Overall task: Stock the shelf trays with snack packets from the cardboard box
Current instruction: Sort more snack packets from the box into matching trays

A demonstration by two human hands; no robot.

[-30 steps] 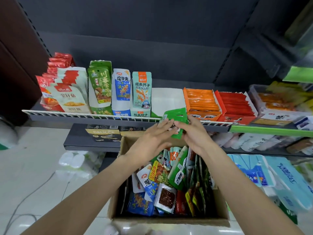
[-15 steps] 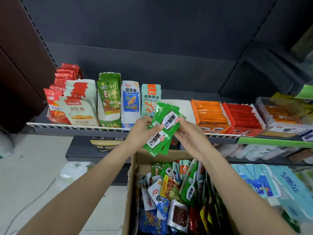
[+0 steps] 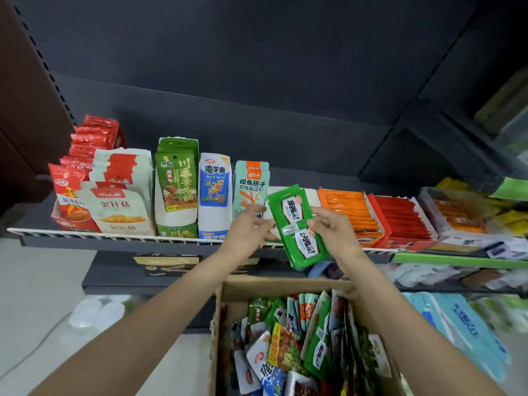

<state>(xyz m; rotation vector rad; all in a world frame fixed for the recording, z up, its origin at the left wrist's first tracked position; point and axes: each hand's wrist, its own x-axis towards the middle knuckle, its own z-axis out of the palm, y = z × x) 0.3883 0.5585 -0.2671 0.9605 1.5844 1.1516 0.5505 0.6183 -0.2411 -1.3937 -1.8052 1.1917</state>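
Observation:
A stack of green snack packets with white labels is held upright in front of the shelf's edge, over a white tray between the teal carton and the orange tray. My right hand pinches the stack's right edge, thumb on its front. The loosely spread fingertips of my left hand touch the stack's left edge. Below, the open cardboard box holds several mixed snack packets.
The shelf has a white wire front rail. On it stand red and white pouches, a green carton, a blue-white carton, a teal carton, an orange tray and a red tray. Blue packs lie at the lower right.
Both hands have raised the green packets from the box up to shelf height and turned them more upright, toward the white tray. The view has tilted upward.

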